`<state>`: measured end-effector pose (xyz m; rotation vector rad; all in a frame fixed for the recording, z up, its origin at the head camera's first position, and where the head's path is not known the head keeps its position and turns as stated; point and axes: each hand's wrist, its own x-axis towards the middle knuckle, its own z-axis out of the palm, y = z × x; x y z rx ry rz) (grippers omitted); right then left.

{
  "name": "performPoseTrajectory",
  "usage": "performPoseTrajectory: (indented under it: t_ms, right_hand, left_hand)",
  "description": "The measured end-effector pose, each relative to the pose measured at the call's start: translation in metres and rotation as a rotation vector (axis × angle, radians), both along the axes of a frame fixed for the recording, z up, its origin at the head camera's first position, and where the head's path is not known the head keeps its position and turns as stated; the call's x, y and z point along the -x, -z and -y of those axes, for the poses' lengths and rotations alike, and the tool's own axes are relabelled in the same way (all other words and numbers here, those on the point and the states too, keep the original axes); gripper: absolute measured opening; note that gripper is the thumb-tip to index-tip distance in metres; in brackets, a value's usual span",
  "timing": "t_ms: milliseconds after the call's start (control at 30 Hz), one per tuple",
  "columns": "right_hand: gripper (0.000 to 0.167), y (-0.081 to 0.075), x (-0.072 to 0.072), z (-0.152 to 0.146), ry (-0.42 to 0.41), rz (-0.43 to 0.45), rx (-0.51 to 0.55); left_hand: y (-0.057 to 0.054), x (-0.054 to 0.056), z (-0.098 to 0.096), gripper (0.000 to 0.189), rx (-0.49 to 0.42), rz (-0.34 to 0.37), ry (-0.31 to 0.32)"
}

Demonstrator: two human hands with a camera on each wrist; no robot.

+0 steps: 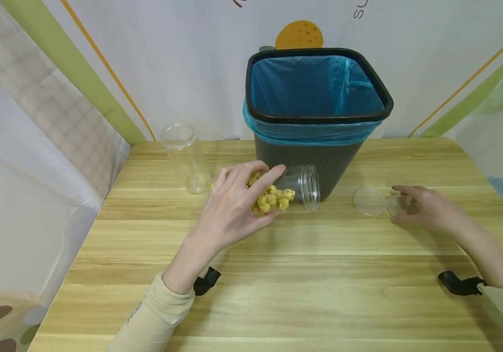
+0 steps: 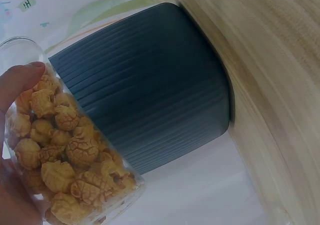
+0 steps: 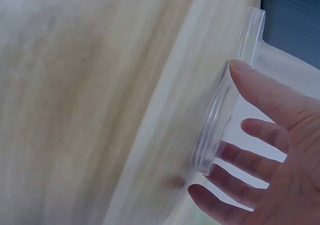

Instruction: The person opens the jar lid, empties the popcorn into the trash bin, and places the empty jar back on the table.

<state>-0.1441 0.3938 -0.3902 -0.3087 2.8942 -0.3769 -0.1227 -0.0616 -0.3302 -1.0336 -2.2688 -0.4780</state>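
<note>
My left hand (image 1: 231, 205) grips a clear plastic jar (image 1: 295, 177) lying sideways in the air, its open mouth facing right. Caramel popcorn (image 2: 70, 155) fills its lower part, seen close up in the left wrist view. On the right, my right hand (image 1: 431, 210) hovers low around a clear round lid (image 3: 212, 130), fingers spread loosely, thumb tip by its edge. That lid lies flat on the table beside a second clear lid (image 1: 369, 202). Whether the thumb presses on the lid is hard to tell.
Behind the jar stands a dark ribbed trash bin (image 1: 308, 151) lined with a blue bag (image 1: 313, 132). An upright clear jar (image 1: 188, 164) stands at the back left of the wooden table (image 1: 304, 298). A printed curtain (image 1: 181, 63) hangs behind.
</note>
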Motion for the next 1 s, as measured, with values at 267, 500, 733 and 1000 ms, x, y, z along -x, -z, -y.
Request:
performPoseTrajectory:
  t_ms: [267,500,733,1000]
  right_hand:
    - [0.092,-0.003,0.001,0.003,0.049,0.044,0.080]
    - [0.085,-0.011,0.003,0.004,0.100,0.037,0.138]
    - [0.079,-0.022,0.003,0.012,0.129,-0.031,0.183]
    - [0.071,-0.038,0.000,0.023,0.150,-0.132,0.292]
  left_hand:
    - [-0.002,-0.001,0.000,0.078,-0.011,0.004,0.001]
    - [-0.003,-0.001,0.001,0.078,-0.016,0.000,0.004]
    - [-0.004,-0.002,0.002,0.079,-0.021,-0.005,0.005]
    - [-0.007,-0.004,0.003,0.079,-0.031,-0.006,0.004]
